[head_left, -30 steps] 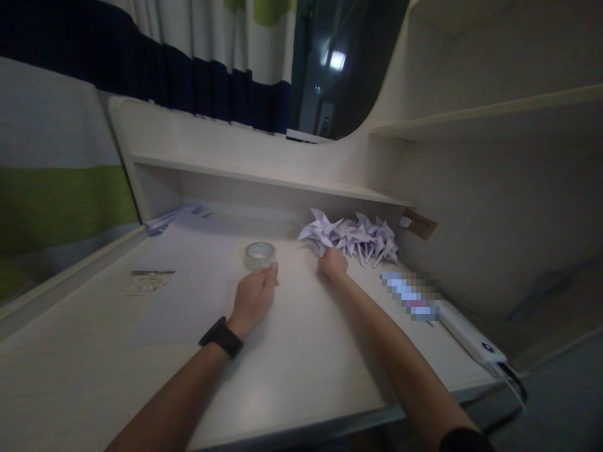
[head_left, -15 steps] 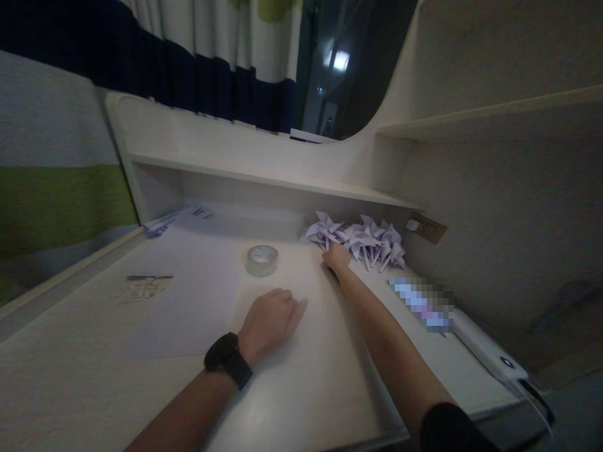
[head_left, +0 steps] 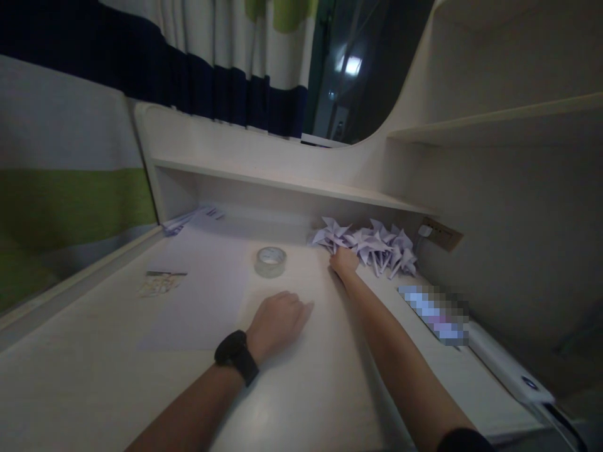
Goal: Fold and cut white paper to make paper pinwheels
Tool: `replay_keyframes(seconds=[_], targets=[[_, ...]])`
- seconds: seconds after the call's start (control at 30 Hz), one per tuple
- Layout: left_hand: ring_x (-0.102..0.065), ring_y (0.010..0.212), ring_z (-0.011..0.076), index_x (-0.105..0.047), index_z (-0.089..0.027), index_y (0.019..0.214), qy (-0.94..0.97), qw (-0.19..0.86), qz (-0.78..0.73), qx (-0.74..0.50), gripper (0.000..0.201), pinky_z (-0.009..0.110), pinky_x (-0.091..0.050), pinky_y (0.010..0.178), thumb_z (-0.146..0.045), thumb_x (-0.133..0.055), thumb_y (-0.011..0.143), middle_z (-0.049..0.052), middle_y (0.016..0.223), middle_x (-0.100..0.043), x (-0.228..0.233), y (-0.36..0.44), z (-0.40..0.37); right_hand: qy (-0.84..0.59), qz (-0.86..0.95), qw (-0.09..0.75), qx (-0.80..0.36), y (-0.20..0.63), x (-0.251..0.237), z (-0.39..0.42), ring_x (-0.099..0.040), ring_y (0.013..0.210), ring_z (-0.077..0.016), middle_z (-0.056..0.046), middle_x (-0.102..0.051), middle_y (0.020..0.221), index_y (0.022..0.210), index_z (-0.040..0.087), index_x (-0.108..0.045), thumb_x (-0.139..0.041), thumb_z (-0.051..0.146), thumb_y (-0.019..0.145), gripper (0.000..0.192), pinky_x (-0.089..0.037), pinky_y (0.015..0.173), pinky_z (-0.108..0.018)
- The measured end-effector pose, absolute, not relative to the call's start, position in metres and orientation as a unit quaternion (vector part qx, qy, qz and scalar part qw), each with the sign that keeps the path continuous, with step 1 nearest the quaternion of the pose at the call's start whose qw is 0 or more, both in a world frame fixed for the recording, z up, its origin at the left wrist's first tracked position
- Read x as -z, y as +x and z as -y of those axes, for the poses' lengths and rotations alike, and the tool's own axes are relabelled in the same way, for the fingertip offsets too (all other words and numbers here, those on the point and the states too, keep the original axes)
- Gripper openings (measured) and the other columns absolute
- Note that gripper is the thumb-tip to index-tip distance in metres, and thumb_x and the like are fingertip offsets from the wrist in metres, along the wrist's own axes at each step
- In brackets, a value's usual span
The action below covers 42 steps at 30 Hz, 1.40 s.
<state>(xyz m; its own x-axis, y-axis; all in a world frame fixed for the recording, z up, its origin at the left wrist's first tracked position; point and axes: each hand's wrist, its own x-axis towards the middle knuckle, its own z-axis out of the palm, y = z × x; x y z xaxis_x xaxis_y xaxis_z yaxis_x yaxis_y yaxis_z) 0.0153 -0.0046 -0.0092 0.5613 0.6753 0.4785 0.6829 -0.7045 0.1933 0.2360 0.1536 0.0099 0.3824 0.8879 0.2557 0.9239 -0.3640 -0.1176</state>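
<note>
Against the back of the desk, my right hand (head_left: 345,260) is closed at the foot of the leftmost white paper pinwheel (head_left: 332,232). Its fingers are mostly hidden, and they seem to grip the pinwheel's stick. More paper pinwheels (head_left: 377,245) lie bunched just to the right, with rolled paper sticks pointing toward me. My left hand (head_left: 277,321), below a black watch (head_left: 237,358), rests on the desk with fingers curled under and thumb out, nothing visible in it. Beyond it stands a roll of clear tape (head_left: 270,262), apart from both hands.
White paper sheets (head_left: 202,295) cover the left part of the desk (head_left: 311,389), with a small pile of pale loops (head_left: 160,284) beside them. A blurred-out flat device (head_left: 433,314) and a white power strip (head_left: 506,364) lie along the right. A low shelf (head_left: 282,182) overhangs the back.
The whole view has shifted slightly, so everything sits a little further right. Both hands keep nearly the same place on the desk, the right one still at the pinwheel.
</note>
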Motion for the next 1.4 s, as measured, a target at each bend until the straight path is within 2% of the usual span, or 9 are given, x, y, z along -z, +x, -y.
replay_keyframes(seconds=[0.17, 0.27, 0.4, 0.6, 0.77, 0.9, 1.13, 1.3, 1.4], targets=[[-0.058, 0.073, 0.0232, -0.062, -0.016, 0.077, -0.875, 0.031, 0.406, 0.264, 0.038, 0.034, -0.041, 0.066, -0.038, -0.037, 0.097, 0.011, 0.077, -0.063, 0.011, 0.015, 0.004, -0.811, 0.564, 0.125, 0.092, 0.234, -0.007, -0.151, -0.064, 0.106, -0.0294, -0.022, -0.067, 0.111, 0.107, 0.011, -0.068, -0.057, 0.031, 0.088, 0.030, -0.047, 0.085, -0.034], [-0.060, 0.076, 0.0229, -0.062, -0.016, 0.079, -0.877, 0.049, 0.409, 0.246, 0.035, 0.034, -0.042, 0.068, -0.031, -0.036, 0.097, 0.011, 0.079, -0.064, 0.012, 0.013, 0.002, -0.806, 0.568, 0.129, 0.105, 0.232, -0.006, -0.148, -0.065, 0.103, -0.0305, -0.021, -0.068, 0.108, 0.103, 0.010, -0.069, -0.057, 0.032, 0.089, 0.028, -0.047, 0.082, -0.035], [-0.062, 0.076, 0.0229, -0.062, -0.014, 0.080, -0.880, 0.047, 0.418, 0.222, 0.037, 0.034, -0.044, 0.068, -0.030, -0.035, 0.098, 0.011, 0.080, -0.065, 0.011, 0.013, 0.000, -0.800, 0.574, 0.131, 0.119, 0.229, -0.008, -0.140, -0.066, 0.100, -0.0296, -0.022, -0.069, 0.103, 0.099, 0.010, -0.068, -0.055, 0.032, 0.090, 0.027, -0.046, 0.080, -0.034], [-0.062, 0.082, 0.0222, -0.062, -0.014, 0.084, -0.876, 0.030, 0.436, 0.202, 0.036, 0.032, -0.045, 0.073, -0.036, -0.037, 0.098, 0.010, 0.085, -0.066, 0.007, 0.013, 0.003, -0.783, 0.583, 0.152, 0.154, 0.220, -0.015, -0.114, -0.068, 0.090, -0.0295, -0.017, -0.071, 0.093, 0.114, 0.012, -0.056, -0.048, 0.037, 0.093, 0.034, -0.046, 0.074, -0.034], [-0.061, 0.081, 0.0225, -0.060, -0.016, 0.088, -0.857, 0.046, 0.469, 0.209, 0.034, 0.033, -0.044, 0.071, -0.041, -0.039, 0.096, 0.009, 0.087, -0.065, 0.004, 0.012, 0.004, -0.738, 0.632, 0.161, 0.174, 0.206, -0.009, -0.078, -0.069, 0.077, -0.0268, -0.012, -0.071, 0.081, 0.097, 0.017, -0.059, -0.041, 0.036, 0.095, 0.027, -0.041, 0.063, -0.030], [-0.060, 0.086, 0.0254, -0.062, -0.015, 0.090, -0.818, 0.082, 0.536, 0.194, 0.030, 0.035, -0.043, 0.075, -0.040, -0.047, 0.091, 0.011, 0.088, -0.065, -0.001, 0.001, -0.002, -0.695, 0.683, 0.145, 0.172, 0.197, 0.004, -0.054, -0.067, 0.070, -0.0238, -0.009, -0.070, 0.075, 0.091, 0.018, -0.059, -0.041, 0.034, 0.094, 0.024, -0.036, 0.059, -0.029], [-0.058, 0.096, 0.0339, -0.066, -0.010, 0.096, -0.711, 0.117, 0.680, 0.136, 0.040, 0.044, -0.040, 0.080, -0.044, -0.050, 0.085, 0.019, 0.097, -0.065, -0.009, -0.034, -0.015, -0.684, 0.689, 0.152, 0.187, 0.205, 0.006, -0.052, -0.068, 0.070, -0.0228, -0.008, -0.070, 0.075, 0.090, 0.018, -0.058, -0.042, 0.030, 0.093, 0.020, -0.031, 0.056, -0.028], [-0.060, 0.098, 0.0336, -0.067, -0.011, 0.097, -0.693, 0.099, 0.706, 0.108, 0.043, 0.043, -0.043, 0.081, -0.047, -0.047, 0.086, 0.019, 0.099, -0.066, -0.001, -0.041, -0.021, -0.682, 0.695, 0.140, 0.180, 0.208, 0.009, -0.053, -0.068, 0.071, -0.0230, -0.010, -0.071, 0.076, 0.091, 0.018, -0.057, -0.041, 0.029, 0.094, 0.020, -0.034, 0.058, -0.027], [-0.063, 0.094, 0.0321, -0.067, -0.011, 0.097, -0.685, 0.092, 0.716, 0.096, 0.040, 0.040, -0.045, 0.077, -0.042, -0.043, 0.089, 0.018, 0.098, -0.067, 0.004, -0.043, -0.024, -0.666, 0.712, 0.131, 0.180, 0.205, 0.012, -0.051, -0.068, 0.072, -0.0242, -0.011, -0.071, 0.078, 0.091, 0.018, -0.057, -0.040, 0.027, 0.093, 0.019, -0.037, 0.060, -0.028]])
